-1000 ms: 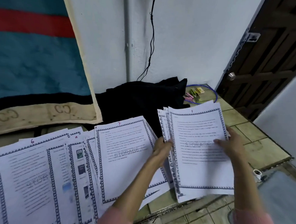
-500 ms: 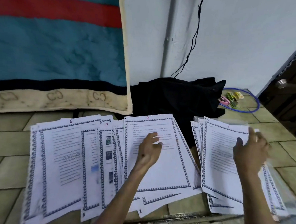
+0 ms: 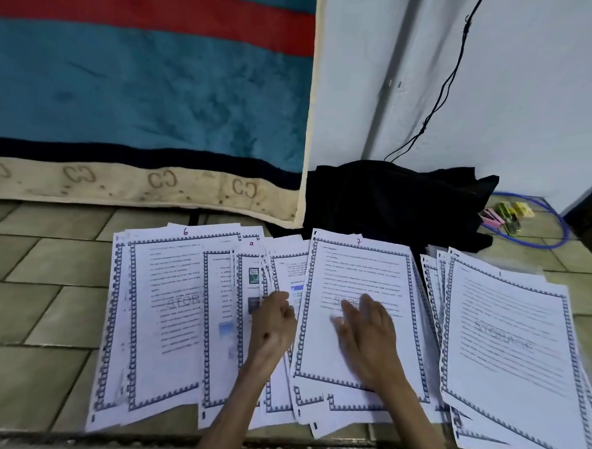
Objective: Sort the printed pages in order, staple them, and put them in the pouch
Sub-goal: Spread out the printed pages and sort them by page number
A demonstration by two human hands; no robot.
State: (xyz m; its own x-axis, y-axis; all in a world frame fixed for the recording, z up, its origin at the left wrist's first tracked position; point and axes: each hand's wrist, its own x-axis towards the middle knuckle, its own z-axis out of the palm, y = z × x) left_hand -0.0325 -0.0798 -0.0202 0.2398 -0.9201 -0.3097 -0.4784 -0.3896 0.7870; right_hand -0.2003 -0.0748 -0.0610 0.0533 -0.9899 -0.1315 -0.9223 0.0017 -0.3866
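Note:
Printed pages with blue patterned borders lie fanned out on the tiled floor. At the left lies a page marked 6 (image 3: 166,320), and beside it one with small pictures (image 3: 254,280). In the middle, on top, is the page marked 7 (image 3: 357,272). A separate stack topped by page 1 (image 3: 508,342) lies at the right, over what looks like clear plastic (image 3: 535,269). My right hand (image 3: 368,331) rests flat on page 7, fingers straight and blurred. My left hand (image 3: 272,322) sits at that page's left edge with curled fingers; whether it pinches a sheet is hidden.
A black cloth heap (image 3: 395,202) lies against the white wall behind the pages, with a black cable (image 3: 442,91) hanging above it. Small pink, green and yellow items (image 3: 504,216) sit inside a blue hoop (image 3: 558,234) at the far right. A striped blanket (image 3: 140,89) hangs at the left.
My right hand has left the page 1 stack and moved left onto page 7. My left hand has slid from the middle of page 7 to its left edge. The view has swung left.

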